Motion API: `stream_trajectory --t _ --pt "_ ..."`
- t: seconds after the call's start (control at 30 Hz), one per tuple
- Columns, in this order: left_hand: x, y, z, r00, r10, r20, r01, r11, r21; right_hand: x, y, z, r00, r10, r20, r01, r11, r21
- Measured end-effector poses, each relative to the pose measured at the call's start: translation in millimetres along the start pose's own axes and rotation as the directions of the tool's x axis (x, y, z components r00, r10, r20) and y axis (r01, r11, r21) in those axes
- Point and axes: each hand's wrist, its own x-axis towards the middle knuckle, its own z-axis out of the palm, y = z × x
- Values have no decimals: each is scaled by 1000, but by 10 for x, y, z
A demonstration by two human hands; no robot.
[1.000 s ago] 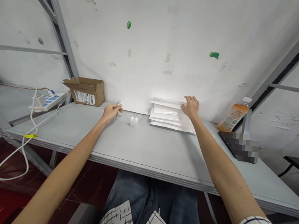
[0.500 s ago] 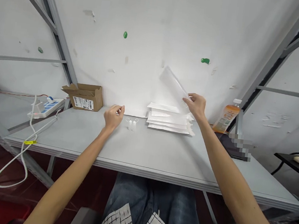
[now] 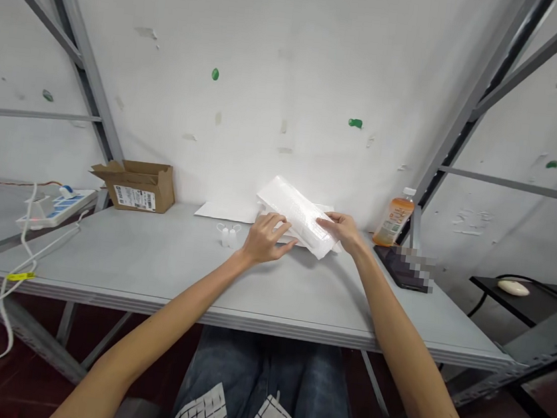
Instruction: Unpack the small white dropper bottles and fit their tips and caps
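A white, glossy bubble-wrap bag (image 3: 302,218) is tilted over the stack of flat white packets (image 3: 326,208), most of which it hides. My right hand (image 3: 345,231) pinches the bag's right side between thumb and fingers. At the lower left edge of the bag is my left hand (image 3: 265,240), its thumb and fingers apart and bent; whether it touches the bag is hard to tell. Left of that hand stand small white bottles (image 3: 229,235) with thin loops on top. A flat white sheet (image 3: 225,212) lies behind them against the wall.
An open cardboard box (image 3: 143,187) sits at the back left, near a power strip (image 3: 60,207) with a white cable. On the right, an orange drink bottle (image 3: 395,217) stands behind a dark flat device (image 3: 400,268). Metal frame posts flank the grey table (image 3: 191,273).
My right hand has lowered the bag from above the stack and turned its broad face toward me. My left hand has moved right from beside the small bottles, and its fingers have opened.
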Motion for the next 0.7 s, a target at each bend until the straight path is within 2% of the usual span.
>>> stream_trajectory --t 0.13,0.23,0.3,0.33,0.4,0.5,0.57,0.7 --pt "-84 19 34 999 30 44 -30 999 -11 -7 -39 -31 994 -101 -42 99 994 -51" --pt "-129 -32 -1 999 -1 49 1 1000 -5 -25 -32 -64 958 -282 -39 263 928 -264" --pt "-128 -60 -29 998 -45 48 45 999 -7 -58 -22 -75 902 -427 -68 342 800 -493" --pt "-121 -68 -42 996 -70 49 70 998 -9 -81 -18 -75 869 -487 -91 341 720 -605" --pt "-101 -74 -63 992 -115 51 116 993 -14 -129 -9 -68 815 -566 -124 281 573 -770" --pt "-83 -69 -79 983 -173 67 175 984 -18 -179 21 -46 777 -618 -120 213 438 -873" --pt "-83 -67 -84 979 -193 73 194 981 -19 -190 69 -21 794 -604 -66 202 365 -909" --pt "-97 -66 -90 975 -214 57 215 976 -18 -205 236 77 918 -384 99 196 223 -955"
